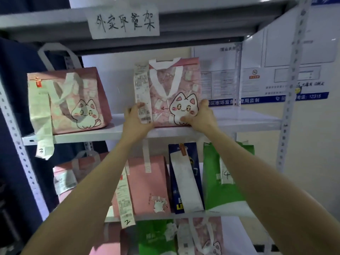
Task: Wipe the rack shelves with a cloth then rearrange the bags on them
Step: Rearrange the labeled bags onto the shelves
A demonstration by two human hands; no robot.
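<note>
A pink cat-print bag (171,85) with white handles and a long receipt stands upright in the middle of the upper shelf (248,122). My left hand (135,119) grips its lower left corner over the receipt. My right hand (199,115) grips its lower right corner, thumb on the cat drawing. A second pink cat bag (73,102) with a receipt marked 3 stands at the shelf's left end. No cloth is in view.
The shelf below carries pink bags (147,183), a dark blue bag (184,179) and a green bag (224,181). More bags sit on the lowest shelf (200,236). A handwritten paper sign (123,21) hangs on the top shelf edge. Perforated grey uprights (292,85) frame the rack.
</note>
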